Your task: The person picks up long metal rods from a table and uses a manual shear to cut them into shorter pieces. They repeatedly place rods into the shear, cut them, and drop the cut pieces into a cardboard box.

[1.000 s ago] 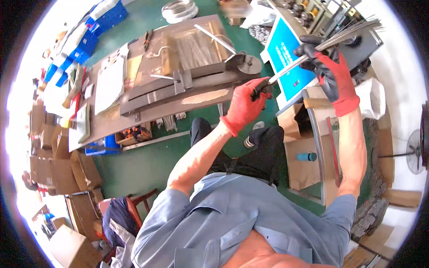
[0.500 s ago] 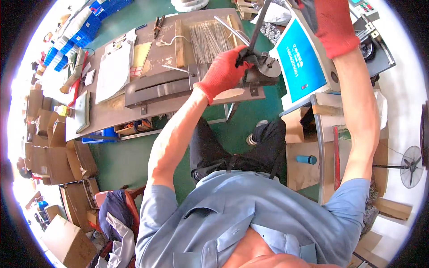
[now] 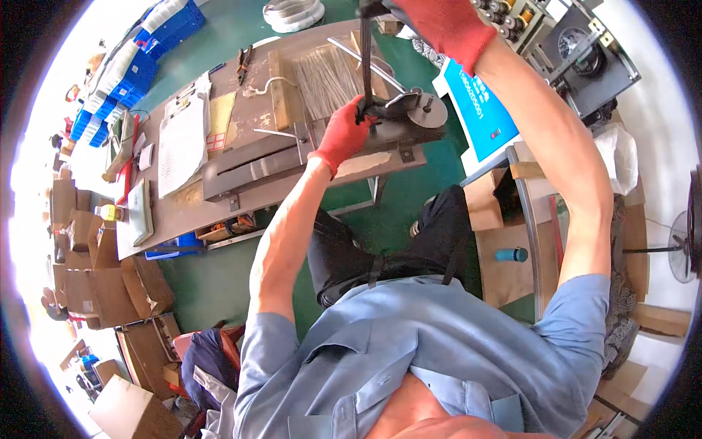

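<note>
My right hand [image 3: 447,31], in a red glove with a dark palm, is closed round the top end of a long dark metal lever [image 3: 366,62]. The lever rises almost straight up from a bench-mounted bending tool with a round steel disc [image 3: 427,111]. Down at the lever's foot, my gloved left hand [image 3: 344,136] is closed on a dark part of the tool; its fingers partly hide it. A long dark slotted steel channel [image 3: 256,172] lies left of that hand, along the bench's near edge. A thin metal rod [image 3: 275,133] rests by the channel.
On the brown workbench [image 3: 248,95] lie a bundle of thin wires [image 3: 325,84], wooden blocks, pliers [image 3: 243,64] and paper sheets [image 3: 183,139]. A blue-faced machine [image 3: 479,110] stands at right. Cardboard boxes [image 3: 110,293] are stacked at left, and a fan [image 3: 681,247] stands far right.
The lever has swung left from a rightward lean to nearly upright, my right hand moving left with it. My left hand has shifted slightly left and down, away from the disc.
</note>
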A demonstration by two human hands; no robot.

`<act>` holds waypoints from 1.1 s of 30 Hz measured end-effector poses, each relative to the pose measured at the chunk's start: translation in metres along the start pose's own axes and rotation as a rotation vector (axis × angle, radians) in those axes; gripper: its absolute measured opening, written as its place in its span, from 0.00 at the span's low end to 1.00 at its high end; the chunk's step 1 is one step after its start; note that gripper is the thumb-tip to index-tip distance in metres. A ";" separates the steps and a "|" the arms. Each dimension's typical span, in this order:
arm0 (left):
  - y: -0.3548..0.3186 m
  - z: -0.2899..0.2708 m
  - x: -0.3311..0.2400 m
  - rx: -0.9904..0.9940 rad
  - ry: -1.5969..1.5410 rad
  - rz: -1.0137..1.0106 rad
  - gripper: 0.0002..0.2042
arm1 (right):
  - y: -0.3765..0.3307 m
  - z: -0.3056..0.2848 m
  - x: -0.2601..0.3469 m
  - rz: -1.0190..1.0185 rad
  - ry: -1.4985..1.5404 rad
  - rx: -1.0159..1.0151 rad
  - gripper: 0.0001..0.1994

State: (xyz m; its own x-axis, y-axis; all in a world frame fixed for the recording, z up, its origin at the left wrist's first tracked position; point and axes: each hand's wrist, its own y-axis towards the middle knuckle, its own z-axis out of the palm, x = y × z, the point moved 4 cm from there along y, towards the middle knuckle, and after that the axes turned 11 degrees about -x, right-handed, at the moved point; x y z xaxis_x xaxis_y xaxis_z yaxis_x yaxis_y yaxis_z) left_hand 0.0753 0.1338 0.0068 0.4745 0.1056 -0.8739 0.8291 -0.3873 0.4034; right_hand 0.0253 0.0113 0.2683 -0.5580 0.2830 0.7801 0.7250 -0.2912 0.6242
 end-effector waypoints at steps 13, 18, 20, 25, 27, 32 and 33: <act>0.000 0.000 -0.001 -0.081 0.211 0.057 0.12 | 0.027 -0.015 0.043 -0.347 -0.261 -0.111 0.11; -0.005 -0.002 -0.005 -0.225 0.209 0.203 0.13 | 0.050 -0.019 0.049 -0.309 -0.132 -0.118 0.12; -0.009 0.003 -0.013 -0.189 0.172 0.084 0.15 | 0.054 -0.025 0.050 -0.294 -0.071 -0.142 0.14; -0.008 -0.001 -0.004 -0.141 0.129 0.045 0.15 | 0.054 -0.018 0.076 -0.280 0.161 -0.126 0.27; -0.009 -0.003 -0.006 -0.169 0.108 0.099 0.15 | 0.051 -0.012 0.093 -0.358 0.066 -0.152 0.23; -0.009 0.004 -0.005 -0.131 0.148 0.107 0.16 | 0.065 -0.028 0.075 -0.497 -0.208 -0.128 0.23; -0.008 0.004 -0.004 -0.142 0.147 0.140 0.17 | 0.067 -0.029 0.073 -0.545 -0.286 -0.140 0.22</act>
State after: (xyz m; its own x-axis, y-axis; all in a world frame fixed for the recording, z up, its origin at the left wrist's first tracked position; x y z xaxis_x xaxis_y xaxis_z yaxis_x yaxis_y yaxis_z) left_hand 0.0652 0.1331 0.0060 0.6172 0.1955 -0.7622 0.7803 -0.2764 0.5610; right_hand 0.0215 -0.0136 0.3687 -0.6883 0.6520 0.3179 0.2959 -0.1477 0.9437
